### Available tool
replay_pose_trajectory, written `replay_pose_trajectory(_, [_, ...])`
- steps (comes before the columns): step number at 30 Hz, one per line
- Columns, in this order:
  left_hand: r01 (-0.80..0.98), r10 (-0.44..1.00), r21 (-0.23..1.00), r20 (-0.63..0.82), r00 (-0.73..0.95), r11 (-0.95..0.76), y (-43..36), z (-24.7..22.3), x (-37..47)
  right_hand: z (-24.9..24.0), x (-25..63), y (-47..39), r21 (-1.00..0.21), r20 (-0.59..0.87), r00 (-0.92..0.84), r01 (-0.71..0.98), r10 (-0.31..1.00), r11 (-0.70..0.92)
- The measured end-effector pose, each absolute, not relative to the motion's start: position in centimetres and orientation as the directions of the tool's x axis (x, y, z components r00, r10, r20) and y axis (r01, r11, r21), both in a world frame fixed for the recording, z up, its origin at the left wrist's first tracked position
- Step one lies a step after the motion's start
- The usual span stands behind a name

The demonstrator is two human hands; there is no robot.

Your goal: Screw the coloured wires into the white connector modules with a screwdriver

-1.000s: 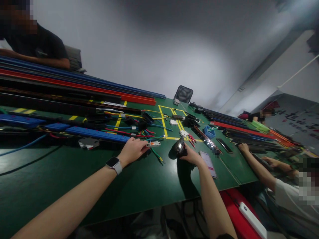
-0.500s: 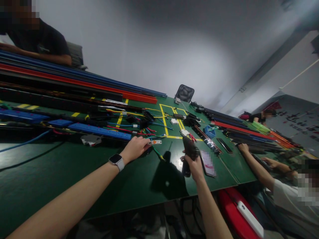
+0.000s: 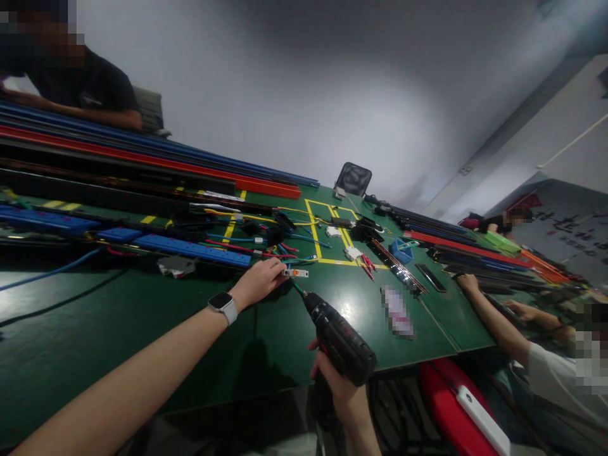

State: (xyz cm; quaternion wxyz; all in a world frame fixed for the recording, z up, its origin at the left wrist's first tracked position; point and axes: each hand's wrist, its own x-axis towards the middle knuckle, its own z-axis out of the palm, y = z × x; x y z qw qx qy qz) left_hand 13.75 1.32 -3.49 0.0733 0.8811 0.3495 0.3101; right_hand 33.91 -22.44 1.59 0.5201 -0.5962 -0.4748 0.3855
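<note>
My right hand (image 3: pixel 337 380) is wrapped round the grip of a black cordless drill (image 3: pixel 339 335). The drill points up and to the left, its tip close to the green wire beside my left hand. My left hand (image 3: pixel 260 282), with a watch on the wrist, is closed at the end of the blue strip, its fingertips on a small white circuit breaker (image 3: pixel 298 273) with an orange switch. What lies under its fingers is partly hidden. Green, red and blue wires (image 3: pixel 289 250) spread just beyond it.
Blue strips (image 3: pixel 190 249), an orange rail (image 3: pixel 266 189) and dark rails run along the left of the green table (image 3: pixel 190 354). A blue box (image 3: pixel 401 250), a phone (image 3: pixel 430 277) and red wires (image 3: pixel 368 266) lie to the right. Co-workers sit on both sides; a red stool (image 3: pixel 446 405) stands below.
My right hand has brought the drill left and toward me, turning it from upright to pointing at my left hand. My left hand has stayed nearly still at the breaker.
</note>
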Motion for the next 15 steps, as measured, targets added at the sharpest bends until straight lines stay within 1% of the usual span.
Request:
replay_pose_trajectory(3, [0.537, 0.651, 0.371, 0.5, 0.572, -0.757, 1.4, -3.7, 13.8, 1.7, 33.1, -22.2, -0.977, 0.016, 0.255, 0.208, 0.967, -0.039])
replay_pose_trajectory(6, [0.528, 0.654, 0.388, 0.486, 0.58, -0.756, 1.8, -3.9, 13.8, 1.8, 32.7, -21.5, -0.976, 0.023, 0.257, 0.215, 0.966, -0.034])
replay_pose_trajectory(11, [0.506, 0.682, 0.458, 0.508, 0.526, -0.731, 3.1, -4.1, 14.1, 1.8, 32.6, -19.5, -0.978, 0.061, 0.282, 0.207, 0.958, 0.002])
replay_pose_trajectory(15, [0.522, 0.701, 0.469, 0.5, 0.509, -0.713, 4.5, -4.4, 14.5, 1.0, 32.4, -17.6, -0.973, 0.062, 0.282, 0.232, 0.957, -0.006])
